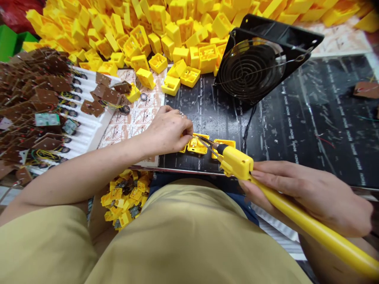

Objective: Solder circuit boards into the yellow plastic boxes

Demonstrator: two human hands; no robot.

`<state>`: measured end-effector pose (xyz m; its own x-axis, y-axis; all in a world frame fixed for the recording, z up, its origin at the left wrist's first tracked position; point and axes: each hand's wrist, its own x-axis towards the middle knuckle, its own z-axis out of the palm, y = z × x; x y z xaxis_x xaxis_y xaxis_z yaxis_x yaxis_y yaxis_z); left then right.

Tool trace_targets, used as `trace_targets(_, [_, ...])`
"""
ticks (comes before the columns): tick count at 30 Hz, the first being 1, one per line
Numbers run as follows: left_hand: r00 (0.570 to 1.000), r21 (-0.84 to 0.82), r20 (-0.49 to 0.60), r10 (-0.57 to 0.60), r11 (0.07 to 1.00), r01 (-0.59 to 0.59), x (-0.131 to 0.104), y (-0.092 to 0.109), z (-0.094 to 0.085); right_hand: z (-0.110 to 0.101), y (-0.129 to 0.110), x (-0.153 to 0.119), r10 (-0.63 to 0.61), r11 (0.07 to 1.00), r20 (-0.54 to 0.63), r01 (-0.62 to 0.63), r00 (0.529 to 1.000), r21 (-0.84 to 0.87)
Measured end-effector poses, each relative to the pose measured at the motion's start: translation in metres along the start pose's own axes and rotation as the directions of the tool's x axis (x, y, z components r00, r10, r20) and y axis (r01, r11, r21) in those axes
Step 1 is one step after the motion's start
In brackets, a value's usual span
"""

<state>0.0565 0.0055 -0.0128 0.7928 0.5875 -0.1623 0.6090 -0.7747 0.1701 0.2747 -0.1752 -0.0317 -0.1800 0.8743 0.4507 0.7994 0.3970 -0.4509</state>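
Observation:
My right hand (pixel 304 193) grips a yellow soldering iron (pixel 237 161) with a long yellow tube or cable behind it. Its metal tip reaches over an open yellow casing (pixel 197 144) on the black mat near the table's front edge. My left hand (pixel 171 132), with a ring on one finger, is pinched at the left side of that casing; what its fingertips hold is too small to make out. Under those fingers the edge of another yellow part shows. A further yellow casing (pixel 223 145) lies just to the right, partly behind the iron.
Behind my hands is a large heap of yellow casings (pixel 174 35). A black fan (pixel 251 71) stands tilted at the back right, its cable running forward. Brown circuit boards (pixel 44 98) with wires are piled at the left. More yellow parts (pixel 127 197) sit below the table edge.

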Motion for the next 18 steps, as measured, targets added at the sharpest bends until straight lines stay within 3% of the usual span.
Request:
trace_targets(2, [1.0, 0.008, 0.0, 0.007, 1.0, -0.007, 0.0, 0.001, -0.001, -0.001, 0.0, 0.006, -0.037, 0.999, 0.034, 0.037, 0.999, 0.005])
trace_targets(7, [1.0, -0.006, 0.0, 0.01, 1.0, -0.01, 0.002, 0.001, -0.002, -0.009, -0.004, 0.019, -0.166, 0.986, -0.032, 0.167, 0.986, 0.02])
trace_targets(14, [1.0, -0.019, 0.016, 0.022, 1.0, -0.021, 0.004, -0.001, -0.001, -0.023, 0.014, 0.015, -0.204, 0.974, 0.003, 0.204, 0.979, -0.1])
trace_targets(18, [1.0, -0.016, 0.016, 0.024, 1.0, -0.024, 0.004, -0.001, -0.002, -0.029, 0.023, 0.005, -0.152, 0.988, 0.018, 0.152, 0.988, -0.017])
